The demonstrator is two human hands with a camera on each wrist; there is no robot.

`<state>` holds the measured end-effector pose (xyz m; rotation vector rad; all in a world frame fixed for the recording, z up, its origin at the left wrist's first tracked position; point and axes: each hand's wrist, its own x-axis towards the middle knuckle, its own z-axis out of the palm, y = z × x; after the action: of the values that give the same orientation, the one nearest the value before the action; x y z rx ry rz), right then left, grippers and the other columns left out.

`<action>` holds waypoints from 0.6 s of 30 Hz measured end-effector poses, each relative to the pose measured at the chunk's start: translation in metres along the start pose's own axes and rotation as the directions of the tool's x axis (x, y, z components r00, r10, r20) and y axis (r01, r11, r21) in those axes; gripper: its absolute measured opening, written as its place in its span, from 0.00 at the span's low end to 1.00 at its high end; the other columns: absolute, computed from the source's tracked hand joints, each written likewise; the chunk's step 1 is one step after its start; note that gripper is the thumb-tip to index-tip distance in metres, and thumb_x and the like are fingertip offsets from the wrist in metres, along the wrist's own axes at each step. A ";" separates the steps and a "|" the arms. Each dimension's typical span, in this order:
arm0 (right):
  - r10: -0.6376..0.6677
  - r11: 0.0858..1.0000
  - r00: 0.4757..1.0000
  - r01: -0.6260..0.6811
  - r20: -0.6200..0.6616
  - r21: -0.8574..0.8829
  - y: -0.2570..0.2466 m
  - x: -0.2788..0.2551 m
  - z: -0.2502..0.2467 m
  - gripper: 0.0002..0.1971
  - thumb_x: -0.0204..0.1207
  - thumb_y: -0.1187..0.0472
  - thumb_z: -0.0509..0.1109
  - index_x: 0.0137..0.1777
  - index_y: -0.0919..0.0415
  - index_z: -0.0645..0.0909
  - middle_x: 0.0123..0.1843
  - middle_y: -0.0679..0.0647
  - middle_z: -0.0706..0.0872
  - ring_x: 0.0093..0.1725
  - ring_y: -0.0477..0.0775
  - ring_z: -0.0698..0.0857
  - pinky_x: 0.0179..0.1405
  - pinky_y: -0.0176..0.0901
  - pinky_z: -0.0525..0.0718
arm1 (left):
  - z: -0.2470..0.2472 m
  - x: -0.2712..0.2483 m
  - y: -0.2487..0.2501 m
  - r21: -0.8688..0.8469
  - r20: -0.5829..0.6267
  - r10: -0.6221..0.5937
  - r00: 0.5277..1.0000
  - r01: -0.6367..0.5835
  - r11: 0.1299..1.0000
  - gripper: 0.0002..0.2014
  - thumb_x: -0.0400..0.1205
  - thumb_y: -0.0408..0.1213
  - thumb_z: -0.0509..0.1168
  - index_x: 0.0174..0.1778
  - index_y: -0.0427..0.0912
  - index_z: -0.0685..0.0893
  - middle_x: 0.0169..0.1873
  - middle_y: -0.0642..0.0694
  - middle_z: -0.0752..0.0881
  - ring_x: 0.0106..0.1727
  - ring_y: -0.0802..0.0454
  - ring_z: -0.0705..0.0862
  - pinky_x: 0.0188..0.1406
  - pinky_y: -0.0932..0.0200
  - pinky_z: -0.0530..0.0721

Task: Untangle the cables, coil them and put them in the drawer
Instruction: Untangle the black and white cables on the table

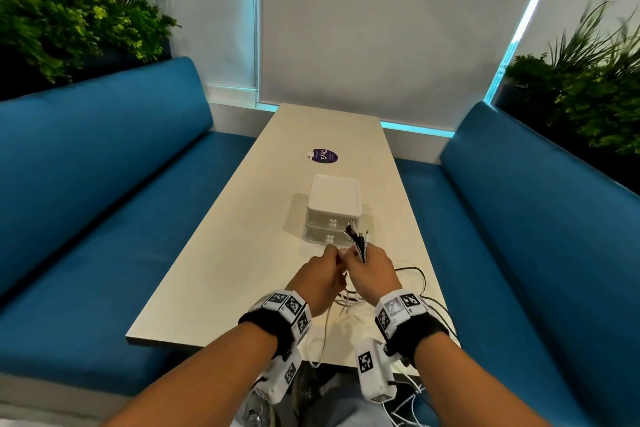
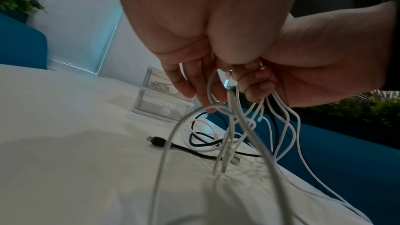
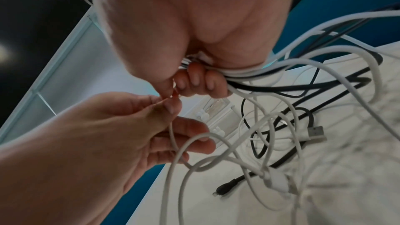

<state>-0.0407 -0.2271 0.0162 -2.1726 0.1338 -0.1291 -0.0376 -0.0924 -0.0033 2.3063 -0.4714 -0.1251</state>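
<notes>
Several tangled white and black cables (image 3: 281,78) hang from my hands down onto the pale table (image 1: 225,253), just in front of a small white two-drawer box (image 1: 333,210). My right hand (image 1: 362,260) grips a bundle of them in its fist, and the plug ends (image 1: 356,236) stick up above the knuckles. In the right wrist view its fingers (image 3: 198,80) are curled round white and black strands. My left hand (image 1: 330,256) is right beside it and pinches one thin white cable (image 3: 172,136) between thumb and fingertips (image 3: 171,107). Both drawers look closed.
A black plug (image 2: 158,141) and a silver USB plug (image 3: 316,133) lie on the table under the hands. A purple round sticker (image 1: 322,155) is beyond the box. Blue benches (image 1: 104,201) flank the table, with plants behind them. Cable loops trail over the near right edge (image 1: 436,308).
</notes>
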 end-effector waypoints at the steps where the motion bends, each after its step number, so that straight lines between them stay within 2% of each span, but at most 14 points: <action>1: 0.002 1.000 1.000 -0.003 -0.015 -0.002 -0.001 0.000 0.000 0.10 0.79 0.53 0.68 0.39 0.56 0.83 0.36 0.50 0.88 0.38 0.48 0.86 0.37 0.42 0.79 | 0.000 0.000 0.001 0.000 0.004 -0.003 1.000 0.003 1.000 0.04 0.85 0.37 0.58 0.51 0.45 0.68 0.41 0.47 0.87 0.40 0.45 0.86 0.45 0.40 0.85; 4: -0.001 1.000 0.999 0.003 -0.054 0.026 -0.004 0.000 0.001 0.08 0.78 0.52 0.68 0.40 0.53 0.82 0.37 0.48 0.88 0.41 0.49 0.86 0.42 0.44 0.83 | -0.002 0.003 0.004 0.045 0.009 -0.022 1.000 0.021 0.999 0.11 0.82 0.34 0.62 0.53 0.45 0.65 0.37 0.47 0.87 0.38 0.47 0.86 0.43 0.41 0.87; 7: -0.028 0.998 0.997 0.033 -0.075 0.059 -0.006 -0.001 0.001 0.07 0.78 0.51 0.68 0.43 0.51 0.83 0.39 0.46 0.88 0.44 0.50 0.85 0.45 0.45 0.82 | -0.003 0.006 0.007 0.176 -0.069 -0.056 0.996 0.068 0.982 0.13 0.80 0.31 0.61 0.53 0.44 0.63 0.37 0.42 0.87 0.37 0.40 0.86 0.39 0.41 0.86; 9: -0.053 0.995 0.995 0.060 -0.088 0.084 -0.008 -0.001 0.000 0.08 0.80 0.50 0.67 0.47 0.52 0.84 0.39 0.47 0.88 0.41 0.49 0.85 0.37 0.41 0.80 | -0.007 0.006 0.009 0.211 -0.140 -0.067 0.988 0.095 0.973 0.10 0.84 0.33 0.59 0.54 0.42 0.63 0.38 0.39 0.86 0.37 0.37 0.86 0.38 0.42 0.84; 11: -0.057 0.993 0.993 0.067 -0.107 0.097 -0.009 0.000 -0.001 0.12 0.81 0.48 0.67 0.45 0.55 0.83 0.35 0.50 0.87 0.35 0.51 0.83 0.31 0.40 0.77 | -0.013 0.005 0.009 0.179 -0.181 -0.072 0.981 0.105 0.978 0.08 0.87 0.37 0.57 0.52 0.42 0.62 0.39 0.38 0.86 0.38 0.35 0.85 0.37 0.44 0.82; 13: -0.051 0.996 0.994 0.058 -0.097 0.073 -0.011 0.000 -0.003 0.14 0.80 0.47 0.67 0.43 0.57 0.84 0.33 0.51 0.86 0.32 0.51 0.82 0.29 0.40 0.76 | -0.016 0.003 0.009 0.103 -0.147 -0.040 0.988 0.056 0.993 0.07 0.87 0.35 0.56 0.54 0.42 0.63 0.39 0.40 0.88 0.37 0.39 0.85 0.36 0.44 0.84; 16: -0.051 0.998 0.998 0.052 -0.025 0.047 -0.017 0.001 -0.004 0.14 0.81 0.49 0.66 0.39 0.56 0.84 0.29 0.50 0.86 0.25 0.42 0.81 0.23 0.33 0.74 | -0.018 0.001 0.009 0.048 -0.072 0.092 0.993 -0.088 0.995 0.09 0.85 0.32 0.55 0.61 0.42 0.66 0.38 0.47 0.87 0.35 0.47 0.85 0.35 0.45 0.86; 18: -0.060 0.998 0.998 0.060 0.004 0.033 -0.019 0.004 -0.004 0.15 0.82 0.50 0.65 0.39 0.56 0.85 0.28 0.50 0.86 0.25 0.42 0.82 0.25 0.33 0.74 | -0.017 0.002 0.009 -0.010 -0.088 0.112 0.990 -0.113 0.994 0.05 0.87 0.35 0.54 0.58 0.44 0.67 0.37 0.48 0.87 0.34 0.49 0.85 0.33 0.48 0.85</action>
<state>-0.0364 -0.2207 0.0343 -2.1451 0.0629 -0.1588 -0.0343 -0.0869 0.0150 2.2545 -0.5524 0.0268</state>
